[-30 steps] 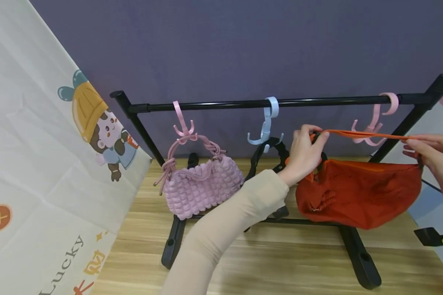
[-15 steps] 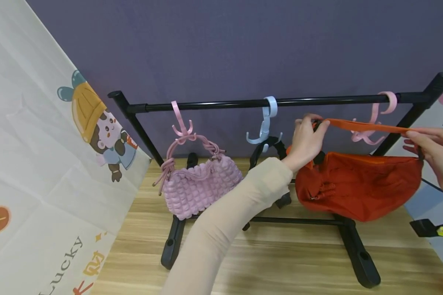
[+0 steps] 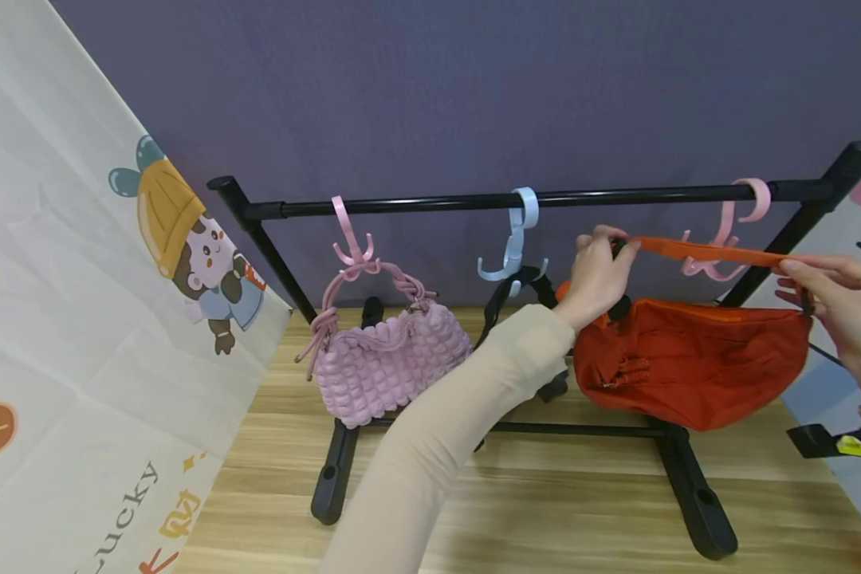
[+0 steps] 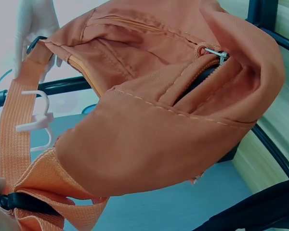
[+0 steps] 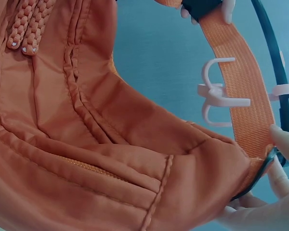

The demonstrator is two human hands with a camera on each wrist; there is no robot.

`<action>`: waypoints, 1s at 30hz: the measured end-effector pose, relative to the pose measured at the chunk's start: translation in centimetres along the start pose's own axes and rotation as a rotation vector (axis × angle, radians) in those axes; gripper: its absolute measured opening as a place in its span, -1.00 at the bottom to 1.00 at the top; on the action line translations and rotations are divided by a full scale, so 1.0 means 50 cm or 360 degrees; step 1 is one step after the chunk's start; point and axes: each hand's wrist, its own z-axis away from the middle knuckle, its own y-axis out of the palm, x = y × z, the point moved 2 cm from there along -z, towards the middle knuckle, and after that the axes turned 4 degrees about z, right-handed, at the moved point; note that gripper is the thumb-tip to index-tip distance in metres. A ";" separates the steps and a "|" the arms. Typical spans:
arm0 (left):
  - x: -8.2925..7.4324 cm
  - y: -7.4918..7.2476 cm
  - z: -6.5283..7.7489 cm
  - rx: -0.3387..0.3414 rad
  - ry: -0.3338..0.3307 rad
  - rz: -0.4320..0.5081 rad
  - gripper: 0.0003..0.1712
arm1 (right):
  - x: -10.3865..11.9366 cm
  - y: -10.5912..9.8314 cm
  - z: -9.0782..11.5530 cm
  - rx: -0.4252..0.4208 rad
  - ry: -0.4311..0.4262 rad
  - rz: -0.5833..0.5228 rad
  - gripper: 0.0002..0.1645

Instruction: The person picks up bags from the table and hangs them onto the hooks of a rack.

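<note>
An orange-red sling bag (image 3: 696, 371) hangs between my two hands in front of the right part of the rack. At the strap's left end, my left hand (image 3: 597, 277) pinches the orange strap (image 3: 710, 252) beside a black buckle (image 4: 31, 203). My right hand (image 3: 843, 307) pinches the strap's right end near a dark ring (image 5: 257, 175). The strap runs nearly level between them. Just behind it is a pink hook (image 3: 726, 223) hung on the rail, its prongs partly covered by the strap. In the right wrist view the prongs of this hook (image 5: 216, 95) show beside the strap.
A black rack (image 3: 416, 205) stands on the wood-grain surface (image 3: 567, 494). A lilac puffy handbag (image 3: 387, 367) hangs from a pink hook (image 3: 351, 235) at left. A blue hook (image 3: 516, 239) in the middle carries a black strap (image 3: 498, 307), partly behind my left arm.
Both hands have lifted the bag and strap a little, up in front of the right pink hook. Over the last half second, the right hand has shifted slightly left.
</note>
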 end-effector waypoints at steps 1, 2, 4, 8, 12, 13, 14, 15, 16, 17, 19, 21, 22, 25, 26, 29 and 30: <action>0.002 0.001 0.000 0.0009 -0.0004 -0.0002 -0.69 | -0.002 0.001 0.000 -0.0001 0.0012 0.0009 -0.89; 0.004 0.002 0.001 0.0019 -0.0014 -0.0005 -0.69 | -0.004 0.001 0.000 -0.0005 0.0025 0.0031 -0.89; 0.009 0.004 0.003 0.0030 -0.0030 -0.0009 -0.69 | -0.009 0.002 0.001 -0.0006 0.0050 0.0089 -0.88; 0.014 0.005 0.008 0.0033 -0.0042 -0.0006 -0.70 | -0.018 0.002 0.002 0.0003 0.0075 0.0202 -0.86; 0.016 0.005 0.012 0.0048 -0.0029 -0.0010 -0.69 | -0.023 0.002 0.001 0.0003 0.0090 0.0237 -0.88; 0.017 0.005 0.013 0.0055 -0.0024 -0.0014 -0.69 | -0.023 0.002 0.000 0.0000 0.0093 0.0243 -0.89; 0.017 0.006 0.014 0.0056 -0.0023 -0.0024 -0.69 | -0.024 0.002 0.000 0.0001 0.0105 0.0235 -0.90; 0.018 0.006 0.014 0.0056 -0.0022 -0.0031 -0.69 | -0.024 0.003 0.000 -0.0002 0.0118 0.0226 -0.91; 0.020 0.007 0.015 0.0057 -0.0022 -0.0037 -0.69 | -0.025 0.003 0.001 -0.0006 0.0130 0.0213 -0.91; 0.021 0.007 0.016 0.0058 -0.0022 -0.0044 -0.69 | -0.025 0.003 0.001 -0.0009 0.0134 0.0205 -0.91; 0.024 0.009 0.019 0.0075 -0.0027 -0.0036 -0.68 | -0.025 0.004 0.001 -0.0023 0.0152 0.0176 -0.92; 0.026 0.011 0.022 0.0094 -0.0036 -0.0030 -0.68 | -0.026 0.004 0.001 -0.0034 0.0161 0.0164 -0.92; 0.027 0.012 0.024 0.0103 -0.0037 -0.0028 -0.68 | -0.027 0.004 0.001 -0.0036 0.0164 0.0165 -0.93; 0.029 0.014 0.030 0.0122 -0.0047 -0.0030 -0.67 | -0.030 0.003 0.002 -0.0026 0.0157 0.0199 -0.92; 0.029 0.015 0.031 0.0123 -0.0051 -0.0037 -0.67 | -0.031 0.003 0.002 -0.0017 0.0151 0.0216 -0.92; 0.033 0.017 0.036 0.0127 -0.0055 -0.0051 -0.68 | -0.037 0.002 0.003 -0.0003 0.0174 0.0240 -0.90; 0.033 0.018 0.037 0.0127 -0.0056 -0.0058 -0.68 | -0.039 0.003 0.003 -0.0004 0.0187 0.0243 -0.89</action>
